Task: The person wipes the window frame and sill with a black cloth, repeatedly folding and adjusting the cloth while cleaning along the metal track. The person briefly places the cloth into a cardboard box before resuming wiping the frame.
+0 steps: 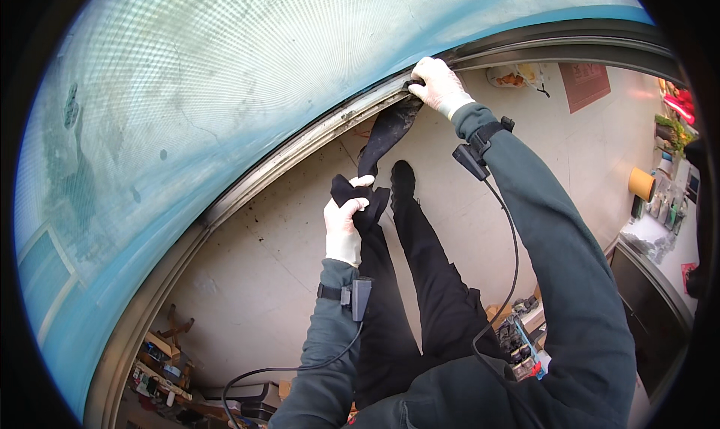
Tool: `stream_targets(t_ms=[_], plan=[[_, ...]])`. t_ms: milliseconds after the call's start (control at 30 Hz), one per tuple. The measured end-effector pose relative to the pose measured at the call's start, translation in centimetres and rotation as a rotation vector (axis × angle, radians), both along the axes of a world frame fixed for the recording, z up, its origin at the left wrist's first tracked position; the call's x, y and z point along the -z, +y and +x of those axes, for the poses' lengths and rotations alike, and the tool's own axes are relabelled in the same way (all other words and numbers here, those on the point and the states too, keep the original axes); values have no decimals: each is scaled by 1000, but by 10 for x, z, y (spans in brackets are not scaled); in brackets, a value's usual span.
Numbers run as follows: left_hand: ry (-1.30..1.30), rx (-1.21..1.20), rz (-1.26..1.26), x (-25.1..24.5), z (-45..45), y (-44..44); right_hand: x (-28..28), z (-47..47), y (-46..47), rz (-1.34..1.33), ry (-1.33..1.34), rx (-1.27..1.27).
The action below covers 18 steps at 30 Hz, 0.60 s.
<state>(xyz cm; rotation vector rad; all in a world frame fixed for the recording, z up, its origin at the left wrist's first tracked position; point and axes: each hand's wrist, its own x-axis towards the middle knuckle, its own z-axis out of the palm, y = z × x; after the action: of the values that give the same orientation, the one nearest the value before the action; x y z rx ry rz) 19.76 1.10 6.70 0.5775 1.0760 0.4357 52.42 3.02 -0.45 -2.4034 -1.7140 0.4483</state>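
Observation:
My left hand (346,212), in a pale thin glove, grips a bunched part of a black cloth (388,136) in front of my legs. The cloth stretches up from there to a grimy metal frame rail (315,153), and its upper part looks dusty. My right hand (436,86), gloved too, pinches the cloth's far end against the rail. Past the rail spreads a translucent, finely ribbed pane or sheet (270,63) with a blue edge and dark stains. Both wrists wear strapped devices with black cables.
Below lies a pale floor (253,283) with dark specks. Odds and ends sit at the lower left, and boxes (512,339) of small items at the lower right. A dark cabinet (647,316), an orange cylinder (641,184) and a red sheet (585,86) are on the right.

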Motion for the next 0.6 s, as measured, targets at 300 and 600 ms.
stream_targets(t_ms=[300, 600], plan=[[-41, -20, -70, 6, 7, 2, 11, 7, -10, 35, 24, -219], [-67, 45, -73, 4, 14, 1, 19, -37, 19, -24, 36, -83]])
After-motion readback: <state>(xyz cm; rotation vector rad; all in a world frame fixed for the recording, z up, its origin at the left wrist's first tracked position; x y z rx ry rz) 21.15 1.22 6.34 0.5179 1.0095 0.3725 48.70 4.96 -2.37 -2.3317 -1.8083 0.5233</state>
